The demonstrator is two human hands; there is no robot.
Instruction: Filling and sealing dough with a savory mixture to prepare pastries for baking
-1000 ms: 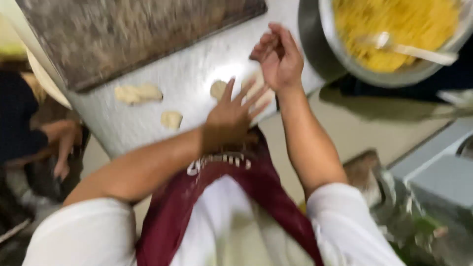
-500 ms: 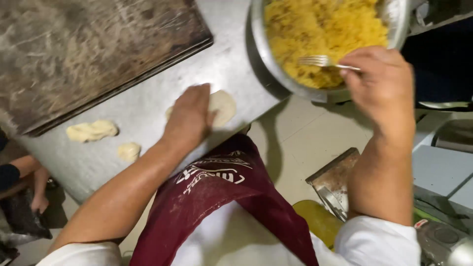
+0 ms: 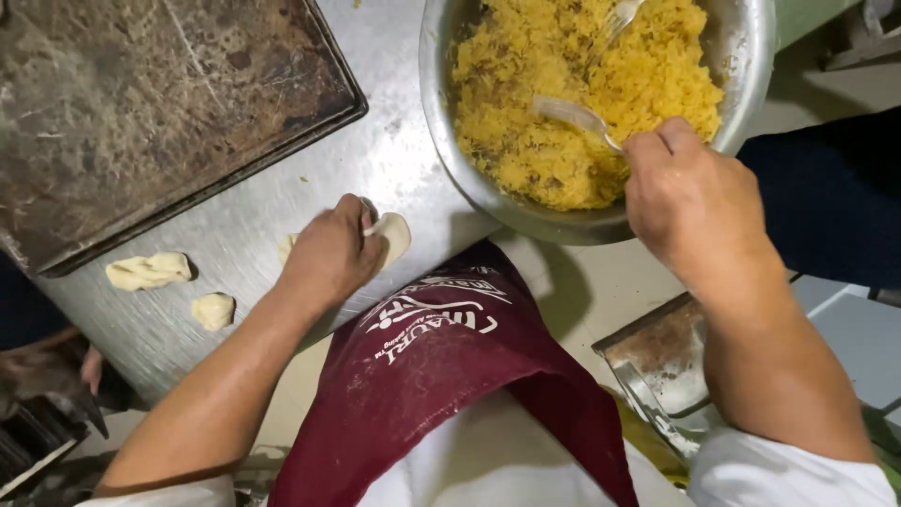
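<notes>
Baking tray (image 3: 160,103): dark, worn metal, at 10 o'clock on the steel worktop (image 3: 394,160), nothing on it
Loose dough: a long lump (image 3: 147,270) and a small round piece (image 3: 213,310) at 8 o'clock, well apart from both hands
Left hand (image 3: 328,253): palm down on a flattened dough disc (image 3: 392,235), grip closed loosely over its near edge, fingertips pointing to 1 o'clock; the disc shows past the knuckles on that side
Bowl (image 3: 741,84): round steel, at 1 o'clock, holding crumbly yellow filling (image 3: 582,84); its rim lies just beside the disc, toward 2 o'clock from the left hand
Right hand (image 3: 690,202): grip clamped on the handle of a fork (image 3: 574,115), whose long axis runs to 10 o'clock into the filling; this hand is the nearer one to the bowl
Second fork (image 3: 615,19): rests in the filling at 12 o'clock, untouched
Apron (image 3: 450,357): maroon, at 6 o'clock
</notes>
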